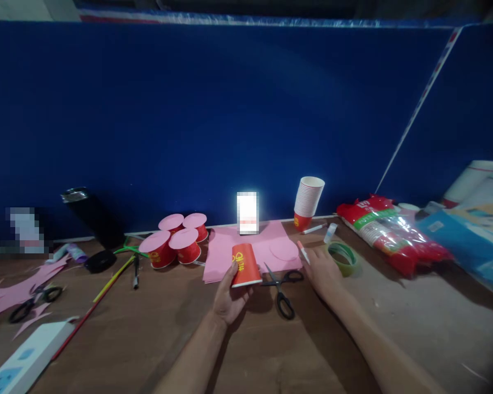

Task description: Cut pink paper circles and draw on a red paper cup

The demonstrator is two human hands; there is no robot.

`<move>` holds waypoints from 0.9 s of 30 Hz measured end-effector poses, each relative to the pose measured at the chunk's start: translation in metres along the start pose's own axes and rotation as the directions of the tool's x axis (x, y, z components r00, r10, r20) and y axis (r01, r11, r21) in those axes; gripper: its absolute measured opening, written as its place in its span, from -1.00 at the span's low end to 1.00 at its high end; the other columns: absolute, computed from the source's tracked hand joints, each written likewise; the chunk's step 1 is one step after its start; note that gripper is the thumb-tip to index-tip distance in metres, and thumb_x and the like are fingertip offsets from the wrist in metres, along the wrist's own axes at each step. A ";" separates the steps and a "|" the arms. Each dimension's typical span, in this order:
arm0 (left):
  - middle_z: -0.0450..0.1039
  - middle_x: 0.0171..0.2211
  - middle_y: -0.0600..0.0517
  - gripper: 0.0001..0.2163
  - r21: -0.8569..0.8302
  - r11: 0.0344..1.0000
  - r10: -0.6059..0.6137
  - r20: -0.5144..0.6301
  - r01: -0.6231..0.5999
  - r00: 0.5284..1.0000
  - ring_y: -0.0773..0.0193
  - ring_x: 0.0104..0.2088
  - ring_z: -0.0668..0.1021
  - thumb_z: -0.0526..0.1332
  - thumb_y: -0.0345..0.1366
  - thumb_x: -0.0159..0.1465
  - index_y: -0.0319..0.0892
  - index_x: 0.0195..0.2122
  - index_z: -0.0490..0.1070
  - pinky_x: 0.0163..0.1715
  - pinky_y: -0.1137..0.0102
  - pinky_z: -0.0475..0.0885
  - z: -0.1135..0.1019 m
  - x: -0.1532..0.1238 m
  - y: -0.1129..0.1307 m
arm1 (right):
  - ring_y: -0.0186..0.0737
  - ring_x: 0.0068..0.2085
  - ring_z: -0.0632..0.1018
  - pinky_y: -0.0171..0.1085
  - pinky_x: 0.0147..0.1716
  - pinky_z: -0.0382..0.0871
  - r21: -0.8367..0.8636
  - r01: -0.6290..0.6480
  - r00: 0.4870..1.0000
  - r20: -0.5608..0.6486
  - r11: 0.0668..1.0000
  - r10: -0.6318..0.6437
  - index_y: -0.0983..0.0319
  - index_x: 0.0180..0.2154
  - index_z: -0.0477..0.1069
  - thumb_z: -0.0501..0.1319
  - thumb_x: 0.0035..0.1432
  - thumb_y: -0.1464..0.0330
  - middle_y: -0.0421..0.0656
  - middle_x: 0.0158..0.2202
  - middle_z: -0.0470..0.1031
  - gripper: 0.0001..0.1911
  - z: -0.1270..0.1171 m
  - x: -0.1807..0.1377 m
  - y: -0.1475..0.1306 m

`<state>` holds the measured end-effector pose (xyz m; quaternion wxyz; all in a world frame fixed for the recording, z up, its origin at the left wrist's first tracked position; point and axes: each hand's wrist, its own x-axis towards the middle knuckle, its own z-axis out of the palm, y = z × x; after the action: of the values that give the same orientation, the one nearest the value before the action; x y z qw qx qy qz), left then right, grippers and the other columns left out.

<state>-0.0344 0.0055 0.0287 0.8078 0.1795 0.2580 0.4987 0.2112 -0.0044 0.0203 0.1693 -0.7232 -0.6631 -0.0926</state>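
In my left hand (230, 298) is a red paper cup (246, 265) with yellow lettering, turned upside down with its white rim toward me. My right hand (322, 271) rests low over the table, its fingers around a slim white-and-orange stick (303, 252) that looks like a marker. Between my hands lie black-handled scissors (285, 301), their blades spread. Behind the cup is a stack of pink paper (219, 249), with a round pink piece (283, 250) on it. A roll of green tape (347, 260) sits just right of my right hand.
Several red cups topped with pink discs (184, 238) stand left of the paper. At the back are a stack of paper cups (309, 200), a white marker (314, 229) and a red cup package (394, 232). Further left are a black bottle (96, 219) and a power strip (28, 355).
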 end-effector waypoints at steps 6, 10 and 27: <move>0.55 -0.25 -0.16 -0.59 0.065 0.998 -0.013 0.022 0.012 1.000 0.11 -0.25 0.60 0.18 -0.20 0.22 -0.30 0.05 0.31 -0.37 0.37 0.50 -0.003 -0.001 -0.001 | -0.01 -0.25 0.49 -0.17 -0.28 0.34 0.099 -0.103 0.994 0.037 0.990 0.099 0.28 0.03 0.36 0.11 0.14 0.52 0.04 -0.31 0.50 -0.60 0.006 0.002 0.003; 0.54 -0.20 -0.19 -0.63 0.101 0.993 -0.064 0.103 0.054 0.993 0.11 -0.21 0.58 0.18 -0.18 0.22 -0.32 -0.02 0.37 -0.38 0.41 0.46 -0.003 -0.003 -0.002 | -0.02 -0.21 0.49 -0.16 -0.27 0.36 0.287 -0.128 0.991 -0.005 0.949 0.135 0.34 0.02 0.35 0.08 0.13 0.47 0.08 -0.21 0.48 -0.61 -0.002 0.000 -0.005; 0.51 -0.17 -0.26 -0.57 0.360 0.921 -0.326 0.497 0.150 0.804 -0.02 -0.12 0.53 0.29 -0.16 0.09 -0.37 -0.08 0.45 -0.16 0.27 0.37 -0.006 -0.012 -0.015 | -0.42 -0.65 0.26 -0.43 -0.69 0.15 0.905 -0.369 0.920 0.389 -0.209 0.058 0.19 -0.37 0.27 0.17 0.06 0.20 -0.35 -0.60 0.28 -0.80 -0.013 -0.021 -0.061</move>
<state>-0.0321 -0.0117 0.0186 0.8667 0.4022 0.1101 0.2739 0.1495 -0.0245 0.0323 0.6014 -0.4440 -0.3743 0.5488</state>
